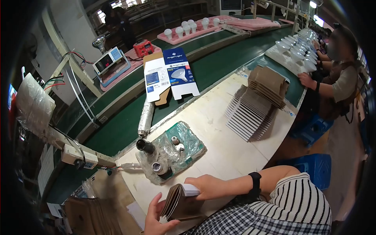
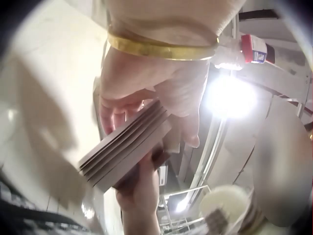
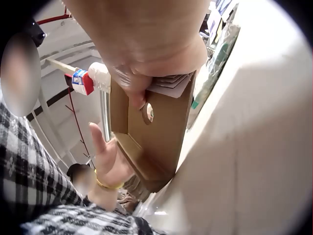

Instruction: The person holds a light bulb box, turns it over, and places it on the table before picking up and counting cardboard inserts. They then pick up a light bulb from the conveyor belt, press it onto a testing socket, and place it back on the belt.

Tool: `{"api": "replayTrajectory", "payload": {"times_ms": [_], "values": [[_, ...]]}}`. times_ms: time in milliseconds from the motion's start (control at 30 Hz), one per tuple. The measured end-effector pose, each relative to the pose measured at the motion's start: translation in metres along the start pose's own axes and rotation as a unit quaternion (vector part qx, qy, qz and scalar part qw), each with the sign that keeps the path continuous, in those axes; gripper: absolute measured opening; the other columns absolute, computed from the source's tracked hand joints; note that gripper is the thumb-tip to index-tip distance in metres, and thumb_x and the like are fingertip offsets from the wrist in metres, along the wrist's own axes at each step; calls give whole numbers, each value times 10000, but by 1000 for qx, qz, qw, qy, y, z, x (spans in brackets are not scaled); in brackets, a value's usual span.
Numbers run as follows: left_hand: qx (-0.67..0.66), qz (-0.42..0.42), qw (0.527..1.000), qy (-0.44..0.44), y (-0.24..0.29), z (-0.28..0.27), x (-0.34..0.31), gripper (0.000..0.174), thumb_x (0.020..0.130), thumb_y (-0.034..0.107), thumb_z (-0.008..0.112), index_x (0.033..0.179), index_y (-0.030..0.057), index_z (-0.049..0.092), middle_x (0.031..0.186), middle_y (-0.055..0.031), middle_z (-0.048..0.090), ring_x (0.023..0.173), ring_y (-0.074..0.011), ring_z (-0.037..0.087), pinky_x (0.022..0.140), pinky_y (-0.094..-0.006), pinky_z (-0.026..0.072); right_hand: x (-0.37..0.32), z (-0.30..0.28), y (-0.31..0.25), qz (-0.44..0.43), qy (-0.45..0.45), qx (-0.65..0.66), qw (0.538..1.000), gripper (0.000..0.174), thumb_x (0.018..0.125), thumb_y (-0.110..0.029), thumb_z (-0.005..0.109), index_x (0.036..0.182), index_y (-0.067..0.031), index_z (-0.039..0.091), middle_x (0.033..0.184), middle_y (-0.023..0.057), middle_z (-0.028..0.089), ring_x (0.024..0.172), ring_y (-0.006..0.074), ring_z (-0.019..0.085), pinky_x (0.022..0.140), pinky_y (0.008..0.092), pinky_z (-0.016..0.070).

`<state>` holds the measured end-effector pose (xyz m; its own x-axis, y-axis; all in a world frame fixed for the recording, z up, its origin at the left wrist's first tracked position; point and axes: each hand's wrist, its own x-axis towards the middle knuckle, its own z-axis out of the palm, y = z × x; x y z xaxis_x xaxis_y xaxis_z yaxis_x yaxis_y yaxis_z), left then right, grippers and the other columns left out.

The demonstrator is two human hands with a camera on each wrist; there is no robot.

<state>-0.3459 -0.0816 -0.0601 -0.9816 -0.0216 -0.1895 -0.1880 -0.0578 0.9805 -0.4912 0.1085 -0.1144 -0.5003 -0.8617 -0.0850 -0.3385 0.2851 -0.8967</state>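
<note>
My right hand (image 1: 209, 187) grips a small stack of folded brown cardboard inserts (image 1: 178, 203) by their upper end, low over the near edge of the worktable. In the right wrist view, the lowest cardboard insert (image 3: 156, 137) has bent-up sides and a round hole, with the thumb beside that hole. At the stack's other end is my left hand (image 1: 154, 217), its thumb and fingers spread apart. The left wrist view shows the layered edges of the inserts (image 2: 129, 147) right by the left palm, some left fingers hidden behind them.
More cardboard inserts (image 1: 254, 107) lie in a fanned pile on the worktable (image 1: 211, 129). A plastic-wrapped green board (image 1: 192, 147) holds sockets. Printed boxes (image 1: 172, 76) lie by the green conveyor (image 1: 211, 64). Another person (image 1: 337, 74) sits at right beside a tray of lamps (image 1: 291, 58).
</note>
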Motion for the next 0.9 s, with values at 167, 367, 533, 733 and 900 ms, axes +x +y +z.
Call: {"api": "replayTrajectory", "payload": {"times_ms": [167,367,533,733,900], "values": [[390,46,916,89,-9,22,10,492,805,67,598,1272,3,455,1153,-220,558,1076,-371,536,911,-369,431,0,7,-12,15,10,-23,1000,440,758,-320,697,1052,-82,473,827,171,633,792,358,618,669,417,480],[411,82,902,101,-25,18,23,456,808,10,527,1261,8,474,1165,-221,563,1088,-373,534,918,-381,429,-3,13,-1,39,45,-28,998,501,785,-357,682,1125,-60,467,905,177,632,834,336,621,717,397,490],[373,-42,901,216,28,-27,-15,423,847,73,558,1256,-5,485,1150,-186,582,1076,-294,551,920,-343,416,-16,-20,8,-69,-30,73,994,516,885,-329,592,1278,-42,420,1022,136,589,936,232,593,809,332,477],[278,55,819,499,112,-106,-111,578,911,194,561,1386,-26,315,1364,-151,415,1209,-257,418,993,-344,341,-25,-20,66,-23,99,18,995,285,865,-183,583,1099,-21,561,944,107,603,854,218,597,750,326,480],[208,33,832,513,133,-165,-161,614,914,226,556,1433,57,273,1419,-138,356,1221,-267,412,1002,-377,356,-25,-15,59,-65,117,-62,989,197,849,-149,561,1007,-33,587,906,115,582,825,266,574,722,358,468]]}}
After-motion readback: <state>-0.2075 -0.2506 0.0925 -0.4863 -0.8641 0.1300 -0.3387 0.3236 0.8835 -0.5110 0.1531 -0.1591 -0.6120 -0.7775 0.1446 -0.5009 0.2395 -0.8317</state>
